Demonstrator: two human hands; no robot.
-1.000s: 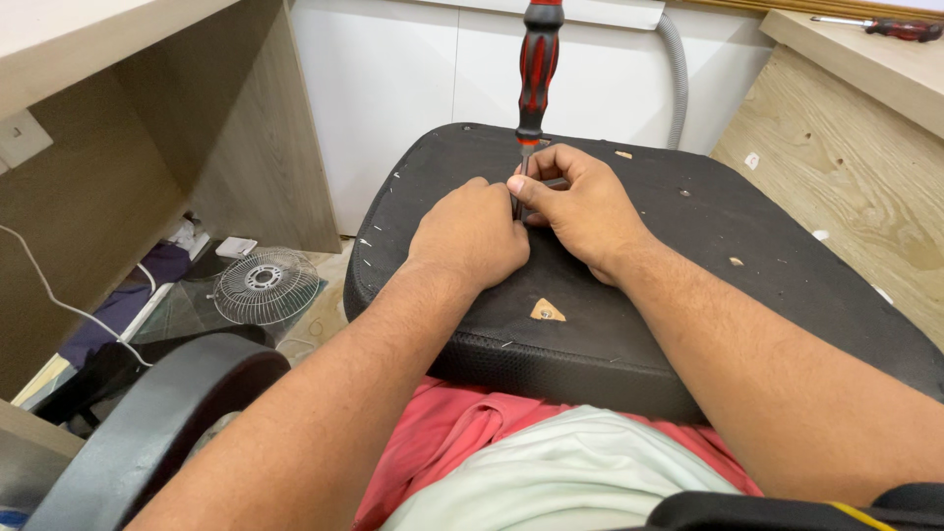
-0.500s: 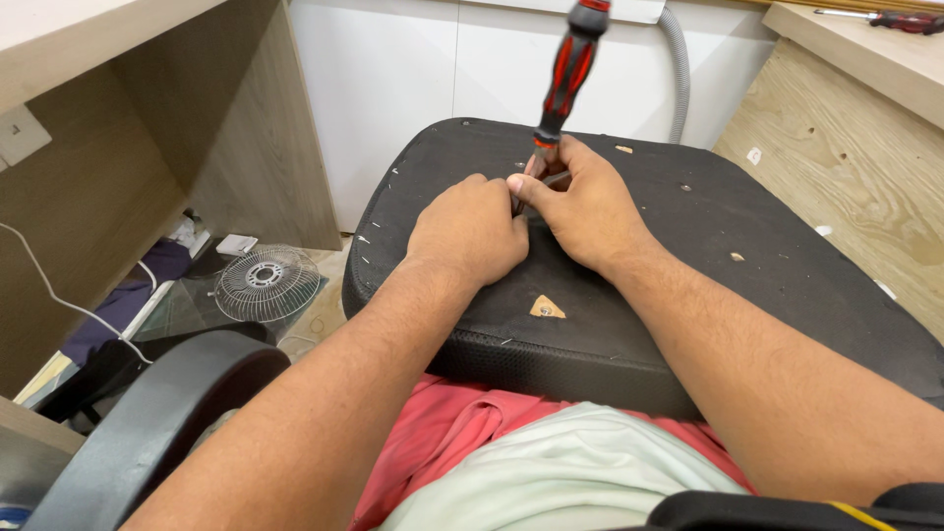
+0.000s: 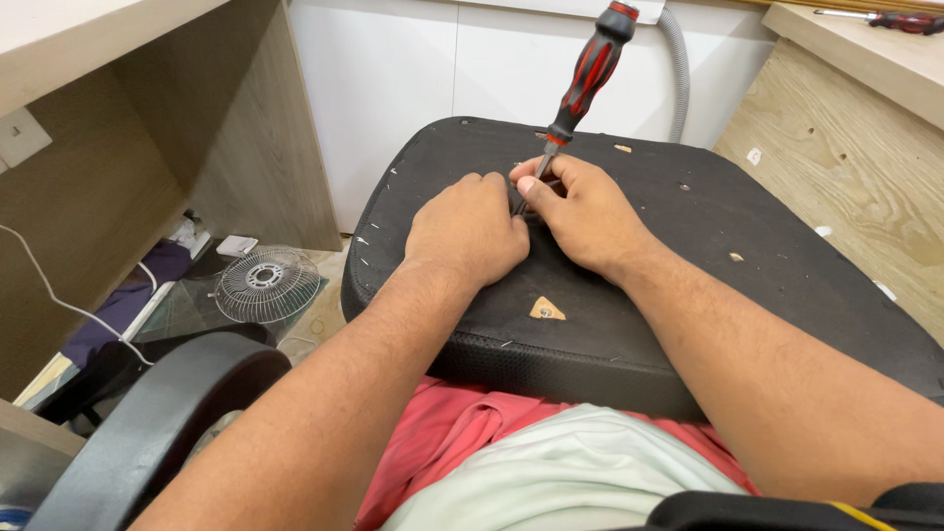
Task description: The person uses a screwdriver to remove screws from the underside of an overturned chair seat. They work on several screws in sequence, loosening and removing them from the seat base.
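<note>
A black padded chair seat [image 3: 747, 324] lies across my lap with its underside up. A screwdriver [image 3: 590, 74] with a red and black handle stands on it, its handle leaning to the right. My right hand [image 3: 580, 211] pinches the metal shaft low down near the tip. My left hand [image 3: 470, 234] is curled into a fist right beside it, pressing on the seat and touching the shaft area. The tip itself is hidden between my fingers. A small tan triangular chip [image 3: 547, 310] lies on the seat nearer to me.
A white fan grille [image 3: 265, 283] lies on the floor at left among cables and cloth. Plywood panels [image 3: 865, 187] stand at right, with another screwdriver [image 3: 900, 22] on the ledge above. A grey hose [image 3: 678, 69] hangs behind. A black armrest [image 3: 147, 433] is at lower left.
The screwdriver handle has tipped from upright to leaning right. My right thumb has shifted slightly on the shaft. Both hands stay in the same place.
</note>
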